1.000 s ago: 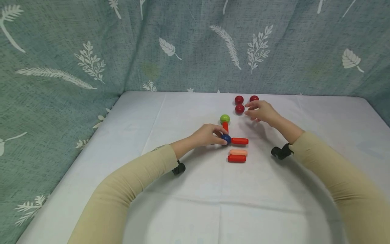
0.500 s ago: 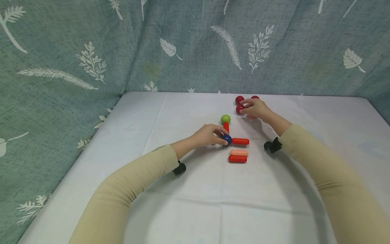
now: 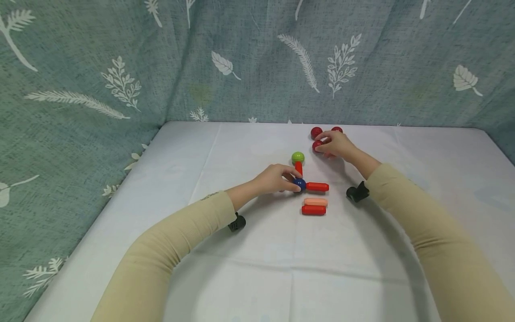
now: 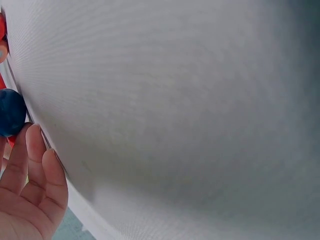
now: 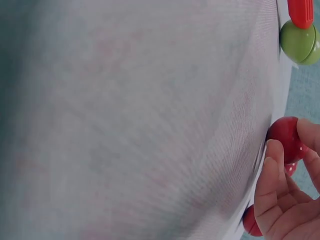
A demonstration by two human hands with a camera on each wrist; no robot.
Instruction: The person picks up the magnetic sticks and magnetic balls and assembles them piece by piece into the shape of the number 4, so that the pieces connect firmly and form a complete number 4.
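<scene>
Head view, blue ball (image 3: 299, 184): near the table's middle, pinched between the left hand's (image 3: 277, 179) curved thumb and fingers; a red rod (image 3: 318, 187) extends from it, another (image 3: 298, 168) runs up to a green ball (image 3: 297, 157).
Head view, near red ball (image 3: 315, 144): beyond the green ball, gripped by the right hand (image 3: 339, 145), thumb and fingers parted only by the ball's width; two more red balls (image 3: 316, 132) lie close by.
Loose rods: one pink (image 3: 315, 202), one red (image 3: 314, 210), side by side; probably stiff and light.
Cloth and room: white, lightly creased tablecloth (image 3: 257, 268); green-blue leaf-print curtain (image 3: 249, 67) behind.
Left wrist view, blue ball: glossy, likely hard and slippery; a fingertip meets its lower side, thumb not clear.
Right wrist view, near red ball: smooth, probably light, unlikely to break, apt to roll; best held across its widest part, thumb opposite fingers.
</scene>
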